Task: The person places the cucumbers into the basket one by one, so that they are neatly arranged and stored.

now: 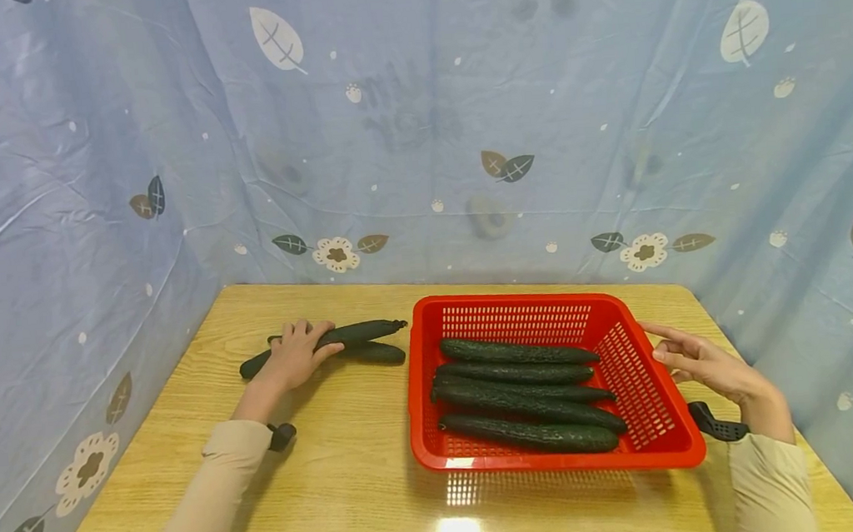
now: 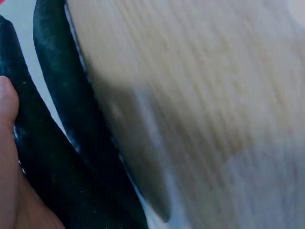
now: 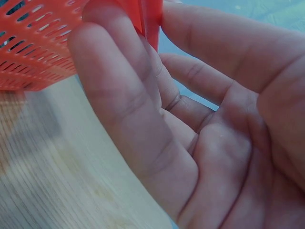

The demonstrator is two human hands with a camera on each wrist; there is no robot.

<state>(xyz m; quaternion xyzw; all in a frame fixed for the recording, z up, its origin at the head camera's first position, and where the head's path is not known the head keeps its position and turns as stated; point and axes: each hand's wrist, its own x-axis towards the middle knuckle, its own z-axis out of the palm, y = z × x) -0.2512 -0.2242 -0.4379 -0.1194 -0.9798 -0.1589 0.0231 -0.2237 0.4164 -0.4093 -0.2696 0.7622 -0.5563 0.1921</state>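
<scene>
On the left, two dark green cucumbers lie close together on the table. My left hand (image 1: 294, 356) grips the upper cucumber (image 1: 364, 331), its thumb along the near side. The lower cucumber (image 1: 384, 354) passes partly beneath it, its middle hidden by the hand. In the left wrist view the thumb (image 2: 6, 105) presses against the held cucumber (image 2: 47, 157). A red plastic basket (image 1: 519, 295) holds several cucumbers (image 1: 526, 439) lying side by side. At its right rim, my right hand (image 1: 713, 369) pinches the edge; the right wrist view shows fingers (image 3: 119, 90) beneath the red rim (image 3: 151, 24).
The wooden table (image 1: 339, 490) carries the basket, its perforated near side tilting over the tabletop. A blue patterned curtain (image 1: 416, 133) hangs behind the table and along both sides. A black wrist strap (image 1: 717, 424) circles the right wrist.
</scene>
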